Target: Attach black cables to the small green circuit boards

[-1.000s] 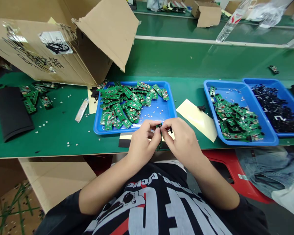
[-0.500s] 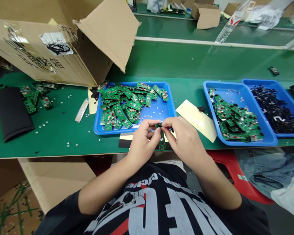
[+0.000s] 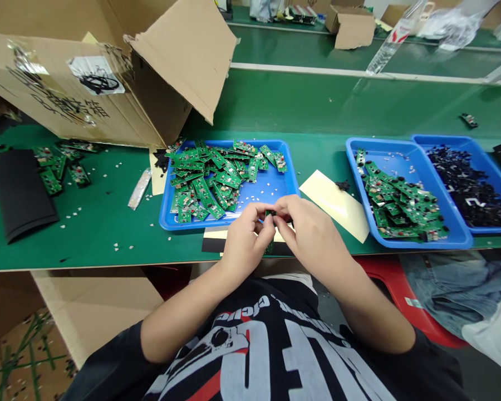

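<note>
Circuit board [image 3: 269,248]: located at the lower centre of the frame, held just beyond the near rim of the middle blue tray [image 3: 292,175], its length running down toward the bottom of the frame.

Left hand [image 3: 245,236]: pinching the board between thumb and bent fingers near its upper end. Right hand [image 3: 313,234]: thumb and forefinger brought narrow at that same end. The fingertips mask the contact, so I cannot tell from my camera whether they close on the board or on a small dark part.

Handling, in my judgement: light, stiff and thin, with little give if bent. The bare faces may prove slightly slippery; the small mounted components are the fragile points. I would take hold by the two long edges, clear of the components, and keep pressure low.

Similar loose boards [image 3: 209,195] lie overlapping in the middle tray; more are heaped in the blue tray at right [image 3: 426,244]. I note a pale yellow sheet [image 3: 338,206] between those trays.
</note>
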### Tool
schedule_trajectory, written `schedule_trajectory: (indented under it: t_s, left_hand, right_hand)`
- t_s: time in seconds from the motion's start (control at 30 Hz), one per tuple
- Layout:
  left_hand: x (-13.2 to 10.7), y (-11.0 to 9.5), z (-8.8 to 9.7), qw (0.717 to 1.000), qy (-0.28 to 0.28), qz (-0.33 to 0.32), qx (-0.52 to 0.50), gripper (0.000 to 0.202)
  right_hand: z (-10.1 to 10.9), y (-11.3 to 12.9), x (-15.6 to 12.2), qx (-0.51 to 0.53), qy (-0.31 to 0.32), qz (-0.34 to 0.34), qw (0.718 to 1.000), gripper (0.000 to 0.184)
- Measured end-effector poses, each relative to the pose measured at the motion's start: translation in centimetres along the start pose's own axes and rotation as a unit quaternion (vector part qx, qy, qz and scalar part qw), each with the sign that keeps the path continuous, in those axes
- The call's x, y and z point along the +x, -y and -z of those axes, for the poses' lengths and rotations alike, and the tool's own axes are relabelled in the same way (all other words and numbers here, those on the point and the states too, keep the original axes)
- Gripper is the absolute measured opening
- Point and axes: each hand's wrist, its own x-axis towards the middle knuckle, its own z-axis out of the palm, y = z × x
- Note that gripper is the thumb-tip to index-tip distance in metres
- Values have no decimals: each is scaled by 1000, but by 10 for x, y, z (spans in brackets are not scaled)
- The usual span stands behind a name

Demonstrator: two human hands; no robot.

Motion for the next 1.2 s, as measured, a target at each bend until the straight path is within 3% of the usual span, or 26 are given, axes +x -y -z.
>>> schedule_trajectory:
  t_s: [0.13,0.3,0.47,0.6,0.73,0.83,0.93,1.07,1.2]
  left_hand:
    - [3,-6,2,998,16,28,-57,13]
    - [5,-17,10,980,39,89,-174,8]
    - [2,-26,18,972,38,105,-205,10]
    - [1,-27,21,984,28,80,-158,12]
    - [-2,-27,21,1000,10,-11,-13,14]
    - [-4,-28,20,998,1,-50,33,17]
    - [-4,-29,19,999,-12,-47,19,16]
    - [-2,-30,20,999,-14,-19,-28,14]
    - [2,-28,23,987,27,43,-150,16]
  right_hand:
    - [3,0,3,30,-19,-30,999,11]
    - [11,-9,3,-21,-59,-50,997,40]
    - [25,-26,1,10,-47,-9,999,31]
    - [43,-29,1,87,-105,-12,991,27]
    - [58,-14,3,165,-215,-4,963,29]
    - [56,-4,6,146,-120,25,982,25]
    - [39,-2,7,100,-34,51,993,15]
    - [20,-3,6,86,-40,55,994,12]
    - [14,-3,6,92,-78,62,991,14]
